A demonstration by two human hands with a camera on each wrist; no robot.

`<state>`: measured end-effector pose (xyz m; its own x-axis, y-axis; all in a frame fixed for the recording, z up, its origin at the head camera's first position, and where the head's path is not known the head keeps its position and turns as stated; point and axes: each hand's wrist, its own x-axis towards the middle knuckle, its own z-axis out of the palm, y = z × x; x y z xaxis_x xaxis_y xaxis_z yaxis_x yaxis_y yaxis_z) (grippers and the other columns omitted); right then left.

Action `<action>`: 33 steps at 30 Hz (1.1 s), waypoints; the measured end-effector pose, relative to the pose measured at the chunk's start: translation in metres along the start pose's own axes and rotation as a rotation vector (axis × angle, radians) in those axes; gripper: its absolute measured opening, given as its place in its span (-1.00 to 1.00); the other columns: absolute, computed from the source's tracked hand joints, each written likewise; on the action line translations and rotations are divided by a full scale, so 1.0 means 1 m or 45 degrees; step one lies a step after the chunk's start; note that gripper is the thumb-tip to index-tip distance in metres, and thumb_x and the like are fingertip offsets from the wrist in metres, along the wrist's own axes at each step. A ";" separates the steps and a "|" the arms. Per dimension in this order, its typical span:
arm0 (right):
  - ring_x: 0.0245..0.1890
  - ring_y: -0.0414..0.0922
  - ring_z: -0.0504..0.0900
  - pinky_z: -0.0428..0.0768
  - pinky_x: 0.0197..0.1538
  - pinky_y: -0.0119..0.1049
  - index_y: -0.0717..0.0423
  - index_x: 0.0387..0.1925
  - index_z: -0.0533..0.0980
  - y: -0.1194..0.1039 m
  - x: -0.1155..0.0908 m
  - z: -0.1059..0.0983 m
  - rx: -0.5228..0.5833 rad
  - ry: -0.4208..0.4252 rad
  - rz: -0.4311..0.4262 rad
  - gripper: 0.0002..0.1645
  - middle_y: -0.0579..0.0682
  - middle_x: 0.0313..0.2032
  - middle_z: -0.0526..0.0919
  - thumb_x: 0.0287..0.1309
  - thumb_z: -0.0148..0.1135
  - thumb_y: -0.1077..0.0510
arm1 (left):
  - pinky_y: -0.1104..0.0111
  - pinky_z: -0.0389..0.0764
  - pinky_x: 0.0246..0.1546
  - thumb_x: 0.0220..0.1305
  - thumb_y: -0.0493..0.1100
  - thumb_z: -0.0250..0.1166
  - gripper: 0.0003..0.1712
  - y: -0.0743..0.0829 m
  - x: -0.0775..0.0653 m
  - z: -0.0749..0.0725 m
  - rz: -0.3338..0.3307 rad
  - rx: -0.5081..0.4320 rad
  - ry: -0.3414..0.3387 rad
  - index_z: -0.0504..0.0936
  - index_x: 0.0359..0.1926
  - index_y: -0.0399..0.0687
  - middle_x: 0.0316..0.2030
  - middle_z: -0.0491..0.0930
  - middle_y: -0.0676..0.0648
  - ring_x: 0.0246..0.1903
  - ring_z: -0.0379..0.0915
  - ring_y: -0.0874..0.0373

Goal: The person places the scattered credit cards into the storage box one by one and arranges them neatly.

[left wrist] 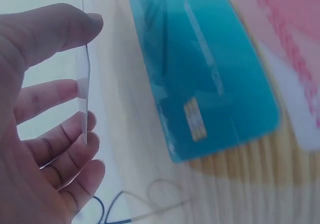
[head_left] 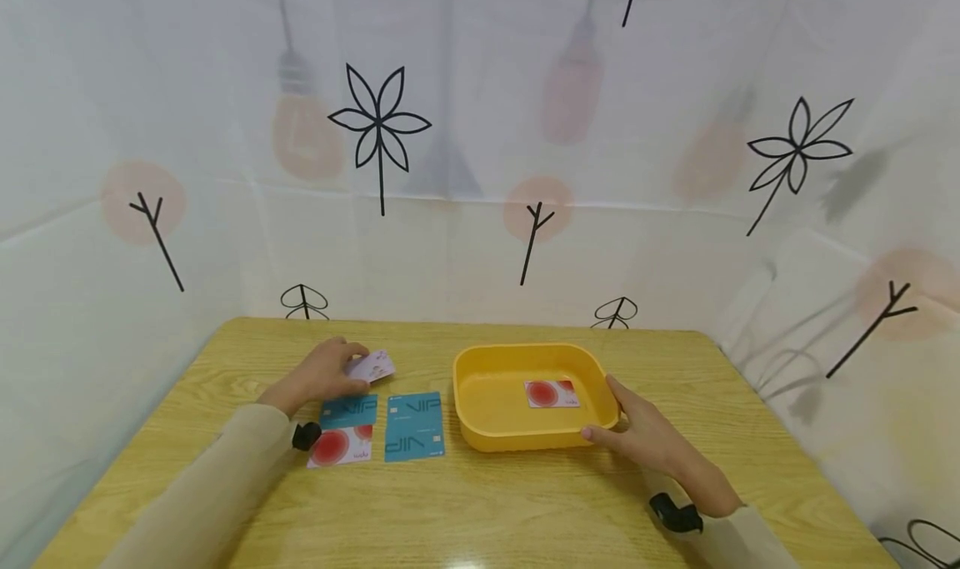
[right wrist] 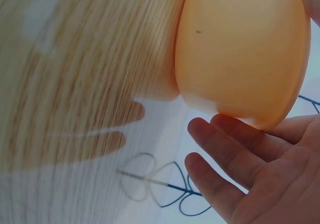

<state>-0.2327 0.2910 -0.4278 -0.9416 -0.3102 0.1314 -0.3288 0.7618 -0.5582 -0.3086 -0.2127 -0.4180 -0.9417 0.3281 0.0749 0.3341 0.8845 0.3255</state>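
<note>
My left hand (head_left: 327,375) pinches a pale lilac card (head_left: 377,366) between thumb and fingertips, raised over the table. The left wrist view shows that card edge-on. Just below this hand lies a teal VIP card (head_left: 351,411) with a chip, and nearer me a white card with red circles (head_left: 341,446). Beside them sit two more teal cards, a far one (head_left: 415,406) and a near one (head_left: 414,446). My right hand (head_left: 651,436) grips the right end of a yellow plastic basin (head_left: 517,441), thumb at its near rim. Inside the basin rests another red-circled card (head_left: 551,394).
The wood-grain table (head_left: 495,511) carries everything. Behind it hangs a white cloth (head_left: 465,252) printed with flowers, twigs and light bulbs, which also runs along both sides. A black band (head_left: 675,515) is on the right wrist, another band (head_left: 306,436) on the left.
</note>
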 end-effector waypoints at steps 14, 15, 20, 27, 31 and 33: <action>0.27 0.26 0.29 0.27 0.20 0.23 0.42 0.41 -0.05 -0.002 0.000 -0.001 -0.022 -0.026 0.047 0.26 0.39 0.33 0.18 0.04 0.28 -0.33 | 0.19 0.40 -0.20 0.02 0.05 0.42 -0.33 0.034 -0.004 -0.003 0.119 0.036 0.101 0.52 0.18 -0.01 -0.12 0.46 -0.05 -0.24 0.31 0.08; 0.27 0.26 0.30 0.27 0.20 0.23 0.42 0.41 -0.05 -0.002 0.000 -0.001 -0.020 -0.026 0.045 0.26 0.39 0.33 0.18 0.04 0.28 -0.33 | 0.19 0.41 -0.21 0.03 0.05 0.42 -0.33 0.036 -0.004 -0.003 0.131 0.038 0.110 0.52 0.18 -0.01 -0.12 0.46 -0.04 -0.24 0.31 0.09; 0.26 0.26 0.31 0.28 0.19 0.23 0.43 0.41 -0.05 -0.001 0.000 0.000 -0.027 -0.022 0.047 0.27 0.39 0.33 0.19 0.03 0.29 -0.34 | 0.23 0.41 -0.25 0.05 0.05 0.41 -0.35 0.045 -0.004 -0.003 0.166 0.010 0.153 0.51 0.19 0.03 -0.12 0.44 -0.02 -0.26 0.30 0.11; 0.25 0.25 0.33 0.30 0.18 0.22 0.42 0.42 -0.05 -0.001 0.000 0.000 -0.028 -0.032 0.052 0.28 0.39 0.32 0.21 0.03 0.28 -0.35 | 0.26 0.39 -0.27 0.06 0.06 0.40 -0.36 0.057 -0.001 -0.004 0.222 0.026 0.188 0.51 0.18 0.06 -0.14 0.42 0.01 -0.27 0.28 0.14; 0.25 0.26 0.32 0.29 0.19 0.23 0.43 0.41 -0.04 -0.001 0.000 0.000 -0.032 -0.024 0.046 0.28 0.39 0.31 0.22 0.02 0.28 -0.35 | 0.25 0.39 -0.26 0.06 0.06 0.40 -0.37 0.066 0.000 -0.006 0.260 0.029 0.190 0.51 0.18 0.05 -0.14 0.43 0.02 -0.27 0.28 0.13; 0.25 0.26 0.31 0.28 0.19 0.23 0.43 0.41 -0.04 -0.001 0.000 -0.001 -0.028 -0.019 0.046 0.28 0.39 0.32 0.21 0.02 0.29 -0.36 | 0.26 0.39 -0.25 0.06 0.06 0.40 -0.37 0.071 0.001 -0.007 0.273 0.025 0.186 0.51 0.18 0.07 -0.14 0.43 0.02 -0.26 0.28 0.14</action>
<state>-0.2326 0.2901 -0.4266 -0.9516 -0.2908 0.0992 -0.2966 0.7849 -0.5441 -0.2860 -0.1519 -0.3881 -0.8445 0.4587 0.2764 0.5262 0.8066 0.2693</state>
